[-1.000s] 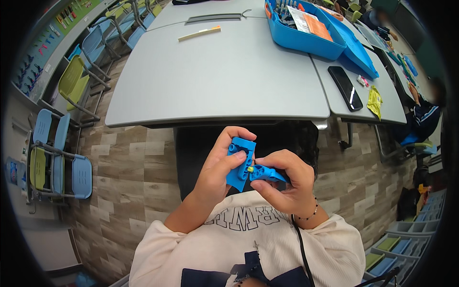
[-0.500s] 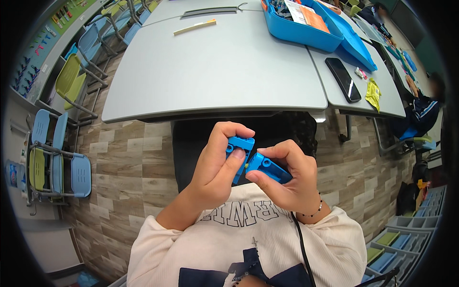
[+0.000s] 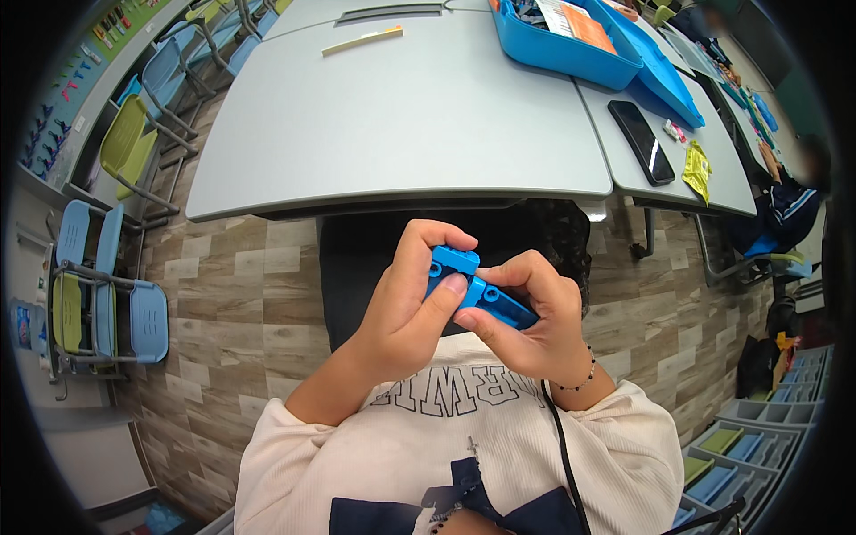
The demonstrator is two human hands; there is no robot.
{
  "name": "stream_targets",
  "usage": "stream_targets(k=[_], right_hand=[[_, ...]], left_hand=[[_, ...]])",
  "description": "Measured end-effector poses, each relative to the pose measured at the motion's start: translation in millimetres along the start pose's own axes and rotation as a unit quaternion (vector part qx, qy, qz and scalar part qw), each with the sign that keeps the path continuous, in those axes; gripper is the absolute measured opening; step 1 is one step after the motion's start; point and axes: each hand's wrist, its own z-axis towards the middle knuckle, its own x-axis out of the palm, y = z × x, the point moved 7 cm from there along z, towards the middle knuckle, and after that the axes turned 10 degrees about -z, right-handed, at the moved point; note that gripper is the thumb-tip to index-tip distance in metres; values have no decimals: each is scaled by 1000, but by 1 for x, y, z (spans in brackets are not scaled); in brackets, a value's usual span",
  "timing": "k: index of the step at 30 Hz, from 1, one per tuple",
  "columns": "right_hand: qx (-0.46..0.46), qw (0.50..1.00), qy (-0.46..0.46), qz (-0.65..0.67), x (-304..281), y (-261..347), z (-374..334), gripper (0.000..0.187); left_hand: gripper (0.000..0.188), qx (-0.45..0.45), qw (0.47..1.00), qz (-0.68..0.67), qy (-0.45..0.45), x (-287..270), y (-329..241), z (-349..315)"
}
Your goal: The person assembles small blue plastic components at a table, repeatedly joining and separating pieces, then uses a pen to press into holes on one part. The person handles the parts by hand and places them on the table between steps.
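Over my lap, short of the table's near edge, my two hands hold two blue plastic building pieces close together. My left hand (image 3: 406,308) grips a blue building piece with holes (image 3: 456,259) between thumb and curled fingers. In my right hand (image 3: 535,314), thumb and forefinger pinch a second blue building piece, longer and hollow (image 3: 501,308). The near ends of the pieces meet between my thumbs; whether they are joined I cannot tell. Parts of both pieces are hidden by my fingers.
On the grey-white table (image 3: 392,125) lies a thin pale strip (image 3: 363,41). An open blue storage box (image 3: 566,55) stands at the far right. Nearby are a black phone (image 3: 641,143) and a yellow-green wrapper (image 3: 696,172). A person (image 3: 789,209) sits at the right; chairs (image 3: 134,147) line the left.
The two pieces, apart at an angle before, have come together so their ends touch. My right hand has shifted slightly left and up.
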Motion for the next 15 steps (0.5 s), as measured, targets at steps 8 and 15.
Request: stream_targets(k=[8,15], right_hand=[[-49,998,-14,-34,-1,3,-7,34],[-33,999,0,-27,-4,-1,-9,34]], left_hand=[[24,-29,998,47,31,0,1,-3],[23,-28,998,43,34,3,1,-4]])
